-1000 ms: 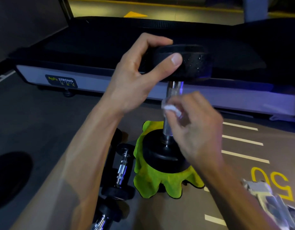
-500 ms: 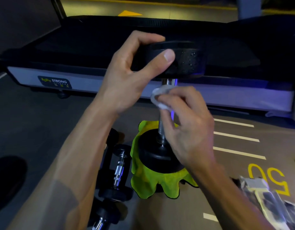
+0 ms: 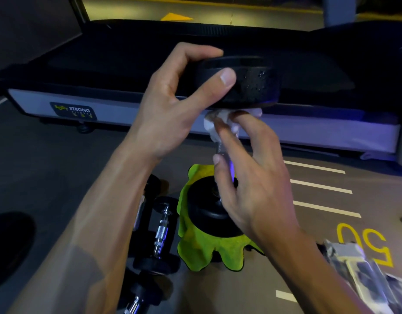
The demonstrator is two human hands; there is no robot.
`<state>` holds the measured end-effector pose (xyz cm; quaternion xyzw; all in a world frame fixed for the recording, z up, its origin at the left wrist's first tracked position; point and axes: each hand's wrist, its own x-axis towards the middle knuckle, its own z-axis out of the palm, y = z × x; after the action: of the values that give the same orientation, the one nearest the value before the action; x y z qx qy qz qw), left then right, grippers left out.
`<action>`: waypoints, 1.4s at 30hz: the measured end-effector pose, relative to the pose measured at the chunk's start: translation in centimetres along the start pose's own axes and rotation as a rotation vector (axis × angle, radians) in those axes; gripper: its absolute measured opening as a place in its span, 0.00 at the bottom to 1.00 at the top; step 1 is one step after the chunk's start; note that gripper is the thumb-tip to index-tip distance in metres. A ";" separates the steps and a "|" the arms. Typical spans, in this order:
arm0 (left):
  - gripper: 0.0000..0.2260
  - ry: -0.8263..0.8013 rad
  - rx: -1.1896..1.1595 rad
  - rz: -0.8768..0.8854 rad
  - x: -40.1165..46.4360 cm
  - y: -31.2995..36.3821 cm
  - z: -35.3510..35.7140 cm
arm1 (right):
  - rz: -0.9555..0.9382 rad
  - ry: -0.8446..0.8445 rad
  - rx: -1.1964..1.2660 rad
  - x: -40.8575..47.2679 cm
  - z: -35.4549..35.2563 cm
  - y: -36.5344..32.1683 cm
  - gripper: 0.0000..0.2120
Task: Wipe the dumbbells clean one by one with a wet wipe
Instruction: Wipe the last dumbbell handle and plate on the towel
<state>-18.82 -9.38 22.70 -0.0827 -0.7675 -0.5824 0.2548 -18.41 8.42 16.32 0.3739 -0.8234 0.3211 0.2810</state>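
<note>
A black dumbbell [image 3: 252, 87] stands upright, its lower head on a lime-green cloth [image 3: 200, 248] on the floor. My left hand [image 3: 173, 109] grips the upper head, thumb in front and fingers over the top; the head's side shows water droplets. My right hand [image 3: 247, 175] holds a white wet wipe [image 3: 216, 123] around the top of the chrome handle, right under the upper head. The hand hides most of the handle.
Smaller dumbbells [image 3: 159, 232] lie on the floor left of the cloth. A treadmill [image 3: 71, 100] with a black belt runs across behind. A wipe packet [image 3: 358, 266] lies at the lower right, near white floor lines and a yellow "50".
My right hand has slid the wipe up the handle from about its middle to just under the upper head. My left hand keeps its grip on that head.
</note>
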 end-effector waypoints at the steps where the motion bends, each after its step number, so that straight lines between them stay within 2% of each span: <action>1: 0.14 0.000 -0.001 -0.002 0.0 0.0 -0.1 | -0.007 -0.001 -0.001 0.0 -0.1 0.4 0.21; 5: 0.13 0.017 -0.010 -0.014 0.2 0.0 0.1 | 0.076 0.025 0.132 -0.1 -0.1 1.4 0.20; 9: 0.13 0.034 -0.025 -0.036 0.6 -0.2 0.4 | 0.026 -0.044 0.036 -0.9 0.7 0.3 0.20; 12: 0.13 0.029 -0.037 -0.046 0.6 -0.3 0.3 | 0.066 -0.009 0.084 -0.1 0.3 1.1 0.20; 14: 0.13 0.024 -0.037 -0.047 0.6 -0.3 0.3 | 0.132 0.025 0.158 0.7 0.0 1.3 0.18; 20: 0.14 0.036 -0.025 -0.031 0.4 -0.3 0.2 | 0.146 -0.031 0.196 -1.8 0.0 1.0 0.12; 26: 0.13 0.005 -0.046 -0.036 0.2 -0.1 0.1 | 0.174 0.062 0.247 0.8 -0.6 0.6 0.15; 30: 0.13 0.033 -0.055 -0.060 0.1 -0.1 -0.1 | 0.202 -0.024 0.255 -2.6 0.0 1.0 0.13; 33: 0.14 0.049 -0.063 -0.075 0.0 -0.1 -0.3 | 0.204 -0.025 0.251 -2.8 -0.2 1.1 0.12; 38: 0.15 0.038 -0.081 -0.078 -0.3 -0.1 -0.6 | 0.202 0.040 0.301 0.0 -0.1 0.2 0.17; 42: 0.14 0.081 -0.114 -0.084 -0.7 -0.3 -1.1 | 0.187 -0.021 0.310 -2.8 0.1 0.5 0.17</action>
<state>-18.02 -10.35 22.28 -0.0410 -0.7248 -0.6384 0.2559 -17.30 9.83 14.10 0.3380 -0.7982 0.4650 0.1802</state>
